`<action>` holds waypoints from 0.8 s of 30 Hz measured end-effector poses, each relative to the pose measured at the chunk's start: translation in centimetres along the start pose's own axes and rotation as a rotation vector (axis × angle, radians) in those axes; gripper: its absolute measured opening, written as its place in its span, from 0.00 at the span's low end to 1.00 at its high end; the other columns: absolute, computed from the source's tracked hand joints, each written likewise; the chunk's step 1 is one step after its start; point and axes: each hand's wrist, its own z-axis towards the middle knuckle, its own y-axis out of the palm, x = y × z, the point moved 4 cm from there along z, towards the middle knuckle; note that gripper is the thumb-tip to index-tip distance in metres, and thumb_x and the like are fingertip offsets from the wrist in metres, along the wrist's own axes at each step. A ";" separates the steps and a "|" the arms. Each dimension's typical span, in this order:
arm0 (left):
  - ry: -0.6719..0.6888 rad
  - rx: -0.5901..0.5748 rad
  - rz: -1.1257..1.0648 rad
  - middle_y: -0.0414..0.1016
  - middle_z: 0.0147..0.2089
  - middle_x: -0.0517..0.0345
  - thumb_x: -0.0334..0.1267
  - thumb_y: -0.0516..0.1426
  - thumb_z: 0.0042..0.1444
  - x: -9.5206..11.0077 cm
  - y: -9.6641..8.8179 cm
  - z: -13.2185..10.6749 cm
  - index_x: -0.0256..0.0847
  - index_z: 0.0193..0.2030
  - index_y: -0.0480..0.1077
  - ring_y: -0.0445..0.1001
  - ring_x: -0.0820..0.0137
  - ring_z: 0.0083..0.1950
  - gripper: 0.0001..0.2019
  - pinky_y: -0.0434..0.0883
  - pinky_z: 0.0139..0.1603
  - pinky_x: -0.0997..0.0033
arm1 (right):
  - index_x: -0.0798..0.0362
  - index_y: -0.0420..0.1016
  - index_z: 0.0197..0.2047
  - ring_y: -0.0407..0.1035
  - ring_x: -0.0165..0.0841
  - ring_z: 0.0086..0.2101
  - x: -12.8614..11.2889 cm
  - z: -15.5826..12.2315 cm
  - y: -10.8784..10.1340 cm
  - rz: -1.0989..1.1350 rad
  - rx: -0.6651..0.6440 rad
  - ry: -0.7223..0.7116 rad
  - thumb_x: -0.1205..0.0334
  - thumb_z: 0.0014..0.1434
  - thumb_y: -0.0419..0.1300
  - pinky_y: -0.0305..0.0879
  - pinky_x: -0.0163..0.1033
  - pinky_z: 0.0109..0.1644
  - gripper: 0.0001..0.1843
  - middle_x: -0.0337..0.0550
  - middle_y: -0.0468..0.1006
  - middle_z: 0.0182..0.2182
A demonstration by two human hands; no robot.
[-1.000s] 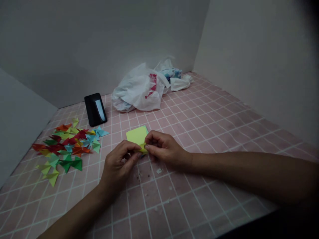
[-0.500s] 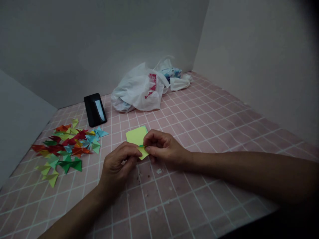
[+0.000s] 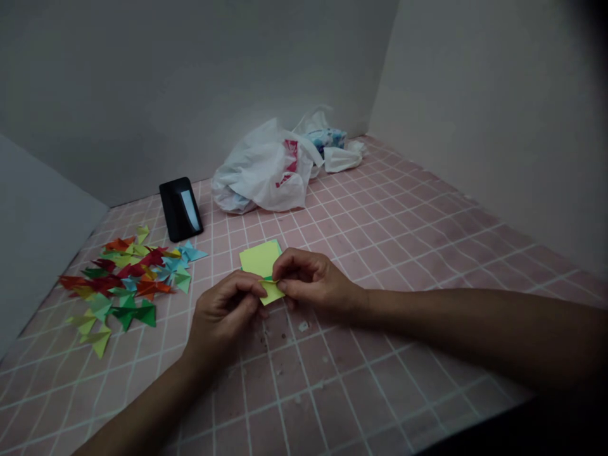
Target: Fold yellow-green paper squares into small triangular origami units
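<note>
A small yellow piece of paper (image 3: 271, 293) with a folded upper edge is pinched between both my hands. My left hand (image 3: 227, 305) grips its left side with thumb and forefinger. On the right side, my right hand (image 3: 317, 278) holds it the same way, with the other fingers curled in. Just behind lies a stack of square paper sheets (image 3: 260, 258), yellow on top with a green-blue edge showing beneath. The lower part of that stack is hidden by my hands and the held paper.
Many-coloured folded paper shapes (image 3: 128, 272) lie heaped on the left. Behind them a black phone-like device (image 3: 181, 209) rests on the pink checked cloth (image 3: 403, 221). A white plastic bag (image 3: 266, 168) and a blue-patterned packet (image 3: 327, 138) stand by the wall. Small scraps (image 3: 303, 326) lie near my hands.
My left fingers have shifted slightly left along the yellow paper, so more of its face shows. My right hand has barely moved.
</note>
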 end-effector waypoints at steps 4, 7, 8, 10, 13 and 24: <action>-0.097 0.015 -0.064 0.75 0.37 0.62 0.32 0.59 0.61 0.2 0.1 0.0 0.44 0.36 0.76 0.77 0.75 0.33 0.05 0.75 0.36 0.77 | 0.52 0.68 0.35 0.63 0.23 0.21 0.0 0.0 0.1 -0.027 0.016 -0.007 0.70 0.54 0.59 0.59 0.30 0.24 0.06 0.30 0.69 0.23; -0.212 0.064 -0.106 0.76 0.36 0.61 0.37 0.62 0.60 0.2 0.4 -0.1 0.42 0.36 0.76 0.79 0.73 0.34 0.03 0.76 0.37 0.76 | 0.53 0.68 0.34 0.63 0.23 0.22 0.0 0.0 0.3 -0.063 0.015 -0.039 0.72 0.53 0.58 0.58 0.30 0.25 0.06 0.30 0.68 0.23; -0.234 0.098 -0.131 0.76 0.36 0.62 0.38 0.63 0.59 0.3 0.4 -0.1 0.42 0.36 0.75 0.79 0.73 0.33 0.04 0.77 0.37 0.76 | 0.53 0.68 0.34 0.62 0.23 0.22 0.0 -0.1 0.3 -0.075 0.011 -0.044 0.72 0.53 0.58 0.58 0.30 0.25 0.06 0.30 0.68 0.22; -0.269 0.140 -0.179 0.76 0.36 0.63 0.38 0.65 0.56 0.3 0.6 -0.2 0.42 0.38 0.72 0.79 0.73 0.32 0.07 0.77 0.35 0.75 | 0.53 0.68 0.34 0.62 0.23 0.22 0.0 -0.1 0.3 -0.103 0.004 -0.051 0.72 0.54 0.57 0.57 0.30 0.25 0.05 0.30 0.68 0.22; -0.306 0.140 -0.235 0.76 0.36 0.62 0.38 0.65 0.56 0.3 0.8 -0.3 0.42 0.42 0.72 0.79 0.72 0.32 0.09 0.79 0.35 0.73 | 0.53 0.69 0.34 0.62 0.24 0.23 0.0 -0.1 0.2 -0.190 -0.002 -0.093 0.73 0.54 0.57 0.57 0.30 0.26 0.06 0.31 0.68 0.22; -0.323 0.169 -0.244 0.75 0.34 0.61 0.37 0.67 0.53 0.1 0.7 0.0 0.40 0.37 0.72 0.77 0.73 0.33 0.09 0.78 0.36 0.74 | 0.53 0.69 0.34 0.60 0.26 0.25 -0.2 -0.2 0.2 -0.293 -0.013 -0.128 0.73 0.53 0.57 0.57 0.33 0.29 0.06 0.34 0.67 0.25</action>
